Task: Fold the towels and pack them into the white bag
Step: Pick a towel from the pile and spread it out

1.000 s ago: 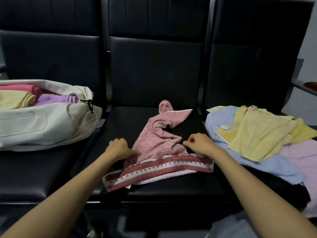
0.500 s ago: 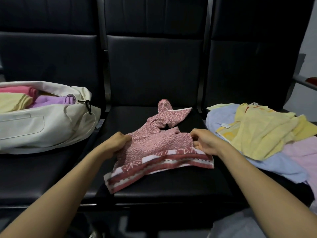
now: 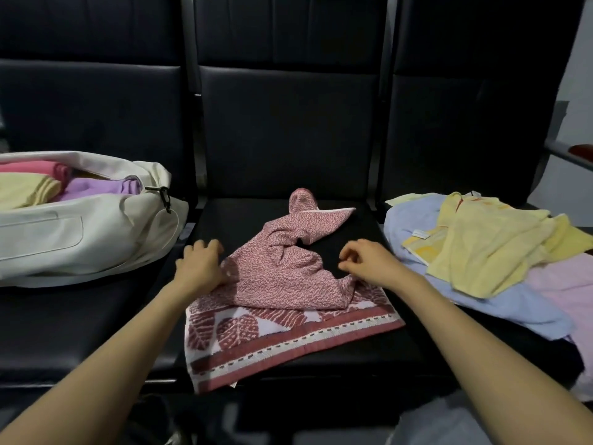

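red towel (image 3: 282, 284) on middle seat (image 3: 244, 220), striped hem flat nearest, far part bunched: likely being spread for folding. left hand (image 3: 200, 264) at towel's left edge, fingers curled; pinching cloth or not, cannot tell. right hand (image 3: 369, 261) at towel's right edge, fingers loosely curled, nothing seen in them. white bag (image 3: 80, 232) left of towel, mouth open, ready; unfolded pile (image 3: 481, 252) right of towel.

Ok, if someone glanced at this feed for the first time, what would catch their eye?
The red patterned towel lies half-crumpled on the middle seat, with the left hand and right hand at either side of it. On the left sits the open white bag with folded towels already inside; on the right, a loose pile of yellow, blue and pink towels waits unfolded.
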Action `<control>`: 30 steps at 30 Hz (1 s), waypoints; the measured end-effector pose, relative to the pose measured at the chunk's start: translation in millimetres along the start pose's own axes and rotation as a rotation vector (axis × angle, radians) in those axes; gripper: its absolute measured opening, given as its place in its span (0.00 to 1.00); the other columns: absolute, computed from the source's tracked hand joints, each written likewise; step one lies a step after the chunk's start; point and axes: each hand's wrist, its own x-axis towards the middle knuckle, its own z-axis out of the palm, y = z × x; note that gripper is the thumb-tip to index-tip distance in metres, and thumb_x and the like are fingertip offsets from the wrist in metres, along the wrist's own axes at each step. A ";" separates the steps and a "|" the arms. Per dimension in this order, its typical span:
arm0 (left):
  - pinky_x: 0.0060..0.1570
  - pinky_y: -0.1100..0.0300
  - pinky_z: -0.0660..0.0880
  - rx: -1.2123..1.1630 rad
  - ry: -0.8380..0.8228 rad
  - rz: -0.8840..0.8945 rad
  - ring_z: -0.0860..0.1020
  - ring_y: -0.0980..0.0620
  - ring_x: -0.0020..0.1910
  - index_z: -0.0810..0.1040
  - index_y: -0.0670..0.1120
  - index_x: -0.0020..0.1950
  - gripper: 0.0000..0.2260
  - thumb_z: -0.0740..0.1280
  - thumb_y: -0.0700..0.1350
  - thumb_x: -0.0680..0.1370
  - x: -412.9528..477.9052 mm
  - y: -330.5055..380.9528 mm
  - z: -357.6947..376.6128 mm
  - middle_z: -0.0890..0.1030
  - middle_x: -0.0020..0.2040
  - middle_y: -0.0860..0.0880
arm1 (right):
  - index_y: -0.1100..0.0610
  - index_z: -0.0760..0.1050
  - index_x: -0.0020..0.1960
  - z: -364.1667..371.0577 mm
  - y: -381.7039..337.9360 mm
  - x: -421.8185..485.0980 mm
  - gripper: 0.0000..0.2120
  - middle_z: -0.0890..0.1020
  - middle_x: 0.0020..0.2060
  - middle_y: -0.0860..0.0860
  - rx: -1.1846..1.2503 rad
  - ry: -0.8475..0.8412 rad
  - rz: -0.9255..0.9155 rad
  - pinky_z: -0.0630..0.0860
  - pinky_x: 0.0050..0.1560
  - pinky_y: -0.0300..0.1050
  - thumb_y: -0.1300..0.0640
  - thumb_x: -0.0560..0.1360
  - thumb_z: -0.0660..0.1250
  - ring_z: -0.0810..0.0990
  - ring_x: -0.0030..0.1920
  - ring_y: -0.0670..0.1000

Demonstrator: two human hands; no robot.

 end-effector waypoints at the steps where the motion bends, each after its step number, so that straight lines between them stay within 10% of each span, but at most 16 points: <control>1: 0.57 0.50 0.70 -0.071 0.035 0.086 0.71 0.42 0.59 0.73 0.46 0.61 0.18 0.71 0.48 0.74 -1.7 4.4 -0.1 0.73 0.58 0.43 | 0.55 0.78 0.56 7.4 2.5 1.6 0.12 0.77 0.47 0.50 -0.058 -0.065 0.024 0.74 0.53 0.45 0.52 0.75 0.70 0.77 0.50 0.50; 8: 0.60 0.59 0.69 -0.098 -0.301 0.485 0.72 0.53 0.56 0.76 0.52 0.65 0.18 0.68 0.54 0.76 -16.7 28.7 18.4 0.73 0.56 0.50 | 0.52 0.74 0.41 20.1 -11.7 8.1 0.08 0.77 0.38 0.48 -0.069 -0.295 0.037 0.72 0.42 0.44 0.62 0.75 0.62 0.75 0.41 0.50; 14: 0.62 0.57 0.67 -0.089 -0.256 0.387 0.70 0.47 0.63 0.71 0.49 0.70 0.27 0.72 0.55 0.73 -8.8 30.0 29.0 0.71 0.62 0.46 | 0.56 0.72 0.41 -6.8 5.1 13.1 0.07 0.77 0.43 0.55 0.054 0.170 0.177 0.69 0.43 0.47 0.56 0.77 0.64 0.77 0.46 0.56; 18: 0.68 0.49 0.66 -0.037 -0.275 0.360 0.67 0.44 0.68 0.66 0.54 0.73 0.30 0.68 0.61 0.74 -9.8 32.4 35.5 0.67 0.67 0.45 | 0.56 0.74 0.40 -22.9 32.2 -0.6 0.08 0.79 0.37 0.51 0.166 -0.004 0.294 0.69 0.38 0.41 0.57 0.77 0.67 0.75 0.40 0.50; 22: 0.73 0.39 0.52 0.002 -0.445 0.326 0.57 0.45 0.76 0.57 0.60 0.76 0.54 0.55 0.83 0.54 -14.8 31.2 26.5 0.53 0.77 0.49 | 0.54 0.79 0.39 -28.5 51.1 -13.1 0.06 0.82 0.39 0.48 0.043 -0.249 0.284 0.74 0.46 0.41 0.59 0.74 0.67 0.78 0.43 0.48; 30: 0.74 0.41 0.50 0.002 -0.458 0.437 0.50 0.44 0.77 0.55 0.62 0.76 0.37 0.71 0.59 0.72 -21.3 48.9 18.5 0.49 0.79 0.48 | 0.48 0.82 0.42 -13.1 13.7 -8.9 0.09 0.84 0.44 0.46 0.133 -0.132 0.071 0.74 0.51 0.42 0.47 0.77 0.66 0.80 0.46 0.45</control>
